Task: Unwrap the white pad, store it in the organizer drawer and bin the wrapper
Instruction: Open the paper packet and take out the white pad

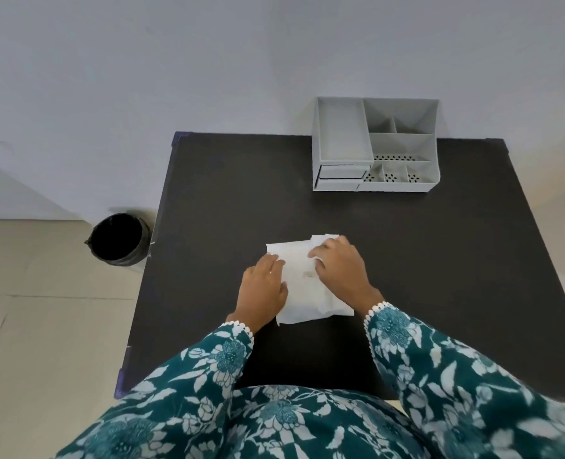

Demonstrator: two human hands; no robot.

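My two hands are down on the white pad [302,286], which lies flat in its wrapper near the middle of the dark bench [208,200], a little toward my near side; my left hand [263,289] rests palm-down on the pad's left edge, fingers loosely spread and pointing away from me; my right hand [340,265] lies over the far right part of the pad, fingers curled at the wrapper there, though I cannot tell whether they are truly pinching a fold or only pressing on it; a small brownish mark, perhaps a tab, shows on the wrapper between my hands; the far right corner of the wrapper sticks out a little past my right fingers, and the near edge looks slightly crumpled.

The grey organizer [375,144] stands at the far edge of the bench, to the right, well apart from the pad; it has one large open compartment on its left, several smaller ones on its right, some with perforated bottoms, and a small drawer [340,173] in its near left corner, under the large compartment; the drawer looks shut or nearly so.

The bin [118,240], lined with a black bag, stands on the tiled floor [42,326] just beside the bench's left edge; my sleeves [440,376] are teal with a white flower print and lace cuffs.
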